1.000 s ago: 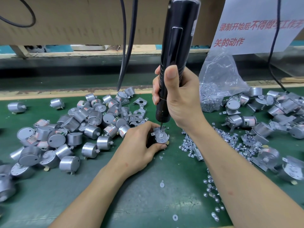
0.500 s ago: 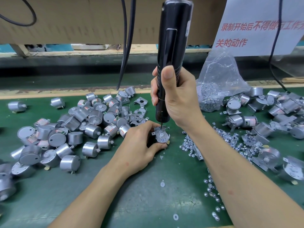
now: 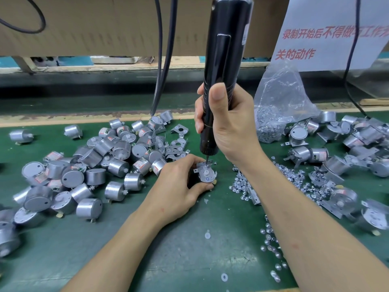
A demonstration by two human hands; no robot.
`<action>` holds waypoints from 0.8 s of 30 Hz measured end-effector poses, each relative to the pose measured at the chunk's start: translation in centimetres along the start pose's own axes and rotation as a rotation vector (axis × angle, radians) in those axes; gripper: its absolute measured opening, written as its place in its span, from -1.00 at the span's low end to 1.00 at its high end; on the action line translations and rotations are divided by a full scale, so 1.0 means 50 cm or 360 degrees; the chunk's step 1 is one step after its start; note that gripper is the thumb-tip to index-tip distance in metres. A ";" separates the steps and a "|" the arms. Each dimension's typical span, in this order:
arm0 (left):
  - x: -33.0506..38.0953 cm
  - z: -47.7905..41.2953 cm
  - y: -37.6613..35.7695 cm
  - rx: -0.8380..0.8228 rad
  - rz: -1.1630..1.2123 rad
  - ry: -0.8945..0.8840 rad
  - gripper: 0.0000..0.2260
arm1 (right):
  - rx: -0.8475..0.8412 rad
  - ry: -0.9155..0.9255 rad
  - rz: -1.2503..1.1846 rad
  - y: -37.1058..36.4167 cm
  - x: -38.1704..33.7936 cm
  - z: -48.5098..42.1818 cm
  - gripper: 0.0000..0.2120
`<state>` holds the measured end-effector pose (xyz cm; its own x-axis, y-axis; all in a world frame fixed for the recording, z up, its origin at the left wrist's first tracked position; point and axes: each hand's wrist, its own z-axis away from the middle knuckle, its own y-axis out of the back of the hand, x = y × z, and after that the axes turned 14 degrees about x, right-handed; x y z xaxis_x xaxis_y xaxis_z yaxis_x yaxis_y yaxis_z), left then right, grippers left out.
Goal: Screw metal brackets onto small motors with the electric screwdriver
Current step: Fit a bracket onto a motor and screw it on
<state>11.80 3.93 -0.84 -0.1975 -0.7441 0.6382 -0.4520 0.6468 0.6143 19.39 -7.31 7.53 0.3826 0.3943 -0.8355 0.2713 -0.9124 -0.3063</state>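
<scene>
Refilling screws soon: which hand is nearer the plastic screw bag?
Right. The right hand grips the screwdriver just left of the bag; the left hand holds the motor farther left.

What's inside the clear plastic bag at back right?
The bag holds a heap of small shiny metal pieces at its bottom, too small to identify. One lower corner is hidden behind the right hand.

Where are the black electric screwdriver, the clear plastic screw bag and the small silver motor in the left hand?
black electric screwdriver [image 3: 227, 60]: head view, upper barrel.
clear plastic screw bag [image 3: 280, 98]: head view, upper side.
small silver motor [image 3: 205, 173]: head view, bracket-covered top.
</scene>
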 end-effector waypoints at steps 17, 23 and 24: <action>0.004 0.000 0.002 0.0018 0.0015 -0.0027 -0.69 | -0.0004 -0.0020 -0.0027 -0.005 0.000 0.003 -0.31; 0.003 -0.001 0.002 0.0018 0.0017 -0.0029 -0.68 | 0.0004 -0.0031 -0.0012 -0.004 0.000 0.002 -0.34; 0.003 -0.001 0.001 0.0024 0.0018 -0.0030 -0.68 | 0.0003 -0.0030 -0.0011 -0.004 0.001 0.002 -0.33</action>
<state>11.78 3.88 -0.69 -0.2188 -0.7400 0.6361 -0.4630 0.6525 0.5999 19.27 -7.15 7.52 0.3639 0.3984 -0.8420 0.2722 -0.9100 -0.3129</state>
